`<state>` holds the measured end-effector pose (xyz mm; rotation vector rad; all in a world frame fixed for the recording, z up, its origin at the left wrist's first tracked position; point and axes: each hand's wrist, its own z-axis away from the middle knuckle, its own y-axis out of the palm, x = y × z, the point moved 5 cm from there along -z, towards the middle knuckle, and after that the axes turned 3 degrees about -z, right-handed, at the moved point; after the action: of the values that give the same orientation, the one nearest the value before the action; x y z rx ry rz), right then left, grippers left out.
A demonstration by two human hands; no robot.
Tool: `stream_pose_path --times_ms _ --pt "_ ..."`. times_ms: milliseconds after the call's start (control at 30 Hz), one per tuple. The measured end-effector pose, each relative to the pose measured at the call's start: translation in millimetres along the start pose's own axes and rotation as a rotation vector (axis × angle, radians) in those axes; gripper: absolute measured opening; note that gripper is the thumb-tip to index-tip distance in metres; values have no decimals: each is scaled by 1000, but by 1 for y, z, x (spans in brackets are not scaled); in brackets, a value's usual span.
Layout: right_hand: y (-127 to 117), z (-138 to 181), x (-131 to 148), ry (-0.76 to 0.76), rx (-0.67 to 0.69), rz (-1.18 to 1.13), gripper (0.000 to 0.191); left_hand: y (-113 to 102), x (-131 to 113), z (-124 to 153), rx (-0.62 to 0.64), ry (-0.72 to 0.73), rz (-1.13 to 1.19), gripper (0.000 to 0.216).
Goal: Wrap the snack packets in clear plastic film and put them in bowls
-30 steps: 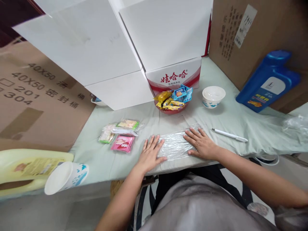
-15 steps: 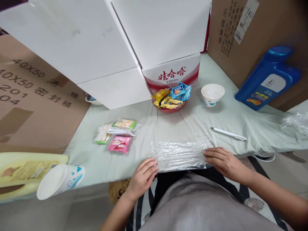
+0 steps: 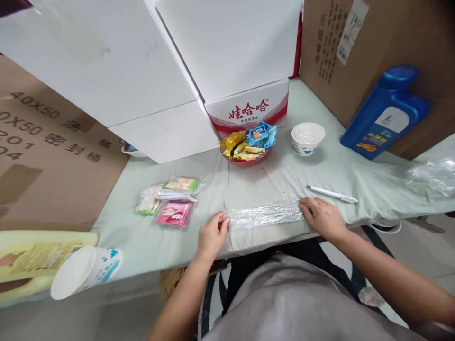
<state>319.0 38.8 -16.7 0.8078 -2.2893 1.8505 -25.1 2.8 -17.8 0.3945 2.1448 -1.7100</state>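
A strip of clear, crinkled plastic film (image 3: 265,214) lies folded narrow across the cloth-covered table, in front of my body. My left hand (image 3: 212,235) pinches its left end between thumb and fingers. At the opposite end, my right hand (image 3: 323,218) is closed on the film with fingertips on its edge. Just beyond my right hand lies a white pen (image 3: 332,194). To the left of my left hand are a pink snack packet (image 3: 174,214) and several wrapped snacks (image 3: 181,184).
A red bowl (image 3: 245,160) of wrapped snacks stands at the back before a white carton (image 3: 249,111). Right of it are a paper cup (image 3: 307,139) and a blue bottle (image 3: 386,113). Another paper cup (image 3: 87,272) and a yellow bottle (image 3: 46,255) lie at the left edge.
The film has gone from a wide sheet at the table's front edge to a narrow strip farther back. Both hands have moved away from my body with it, fingers now closed on its ends.
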Motion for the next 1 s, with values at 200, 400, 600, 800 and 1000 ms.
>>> stream_pose_path --times_ms 200,400,600,800,1000 --pt "0 -8 -3 28 -38 164 36 3 -7 -3 -68 32 -155 24" --pt "-14 -5 37 -221 -132 96 42 -14 -50 11 -254 303 -198 25" --pt "33 10 63 -545 178 90 84 31 -67 23 258 514 -263 62" --pt "11 23 18 -397 200 154 79 20 -59 28 98 450 -265 40" --pt "-24 52 17 -484 95 -62 34 25 -88 26 143 486 -214 33"
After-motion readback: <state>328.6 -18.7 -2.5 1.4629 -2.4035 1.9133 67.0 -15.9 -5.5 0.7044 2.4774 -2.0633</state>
